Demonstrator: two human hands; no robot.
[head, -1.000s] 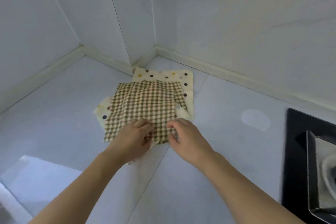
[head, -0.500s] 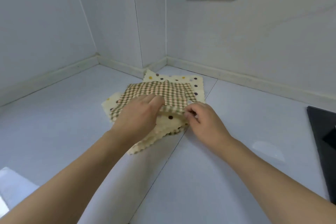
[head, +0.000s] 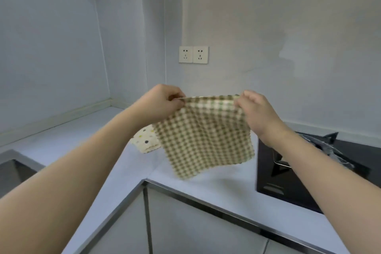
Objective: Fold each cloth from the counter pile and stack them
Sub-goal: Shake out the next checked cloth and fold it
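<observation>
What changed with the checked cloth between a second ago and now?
The green-and-cream checked cloth went up: it lay flat on the pile, now it hangs in the air, pinched at its top corners by the left hand and the right hand. The camera also tilted up. The cream polka-dot cloth stayed on the pale counter.

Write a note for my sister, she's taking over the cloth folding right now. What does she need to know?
Left hand: pinching the top left corner of the checked cloth.
Right hand: pinching its top right corner.
The checked cloth hangs open in the air above the counter, not folded yet.
The polka-dot cloth lies on the counter behind it; how many lie there is hidden.
Done: no folded stack visible.
Left: fold the checked cloth, set it down, then fold the rest and stack them.
</observation>
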